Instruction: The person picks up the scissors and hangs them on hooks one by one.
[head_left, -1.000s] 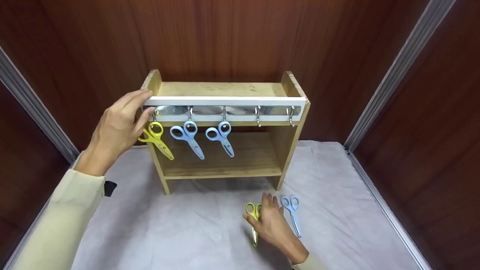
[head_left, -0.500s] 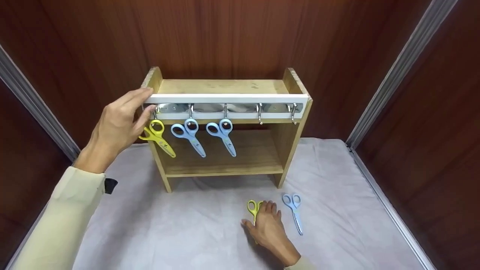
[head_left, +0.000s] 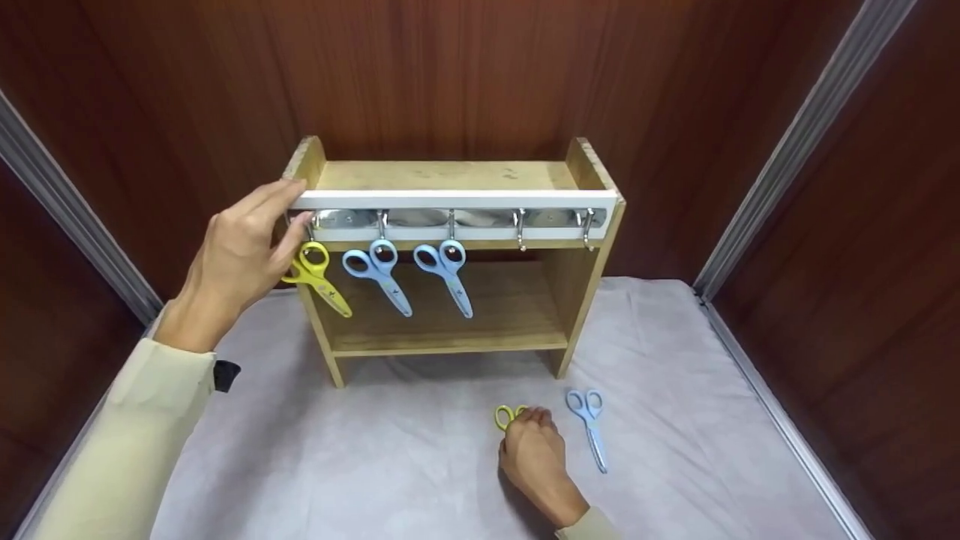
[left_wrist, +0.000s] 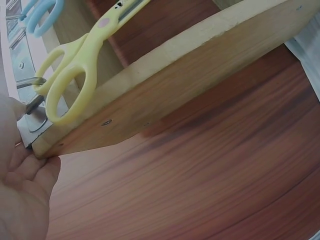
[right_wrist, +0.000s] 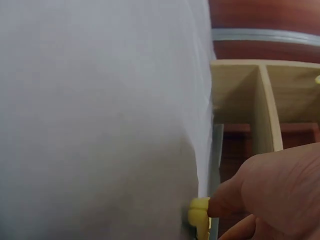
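Scissors (head_left: 385, 279) are hanging on three hooks (head_left: 451, 221); left hand (head_left: 241, 244) is gripping the rack (head_left: 457, 199), right hand (head_left: 534, 454) pinching yellow pair (right_wrist: 199, 216); blue pair (head_left: 592, 431) is lying unhung.

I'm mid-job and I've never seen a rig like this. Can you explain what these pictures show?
There is no machine: a person works with two bare hands. The head picture comes from a camera worn on the head; the other two come from one on each wrist.

A wooden shelf stands on a pale cloth, with a white rail of hooks across its front. Hanging there are yellow scissors, then two blue pairs. The left hand grips the shelf's upper left corner.

Loose blue scissors lie on the cloth. Beside them, the right hand pinches a second yellow pair, mostly hidden.
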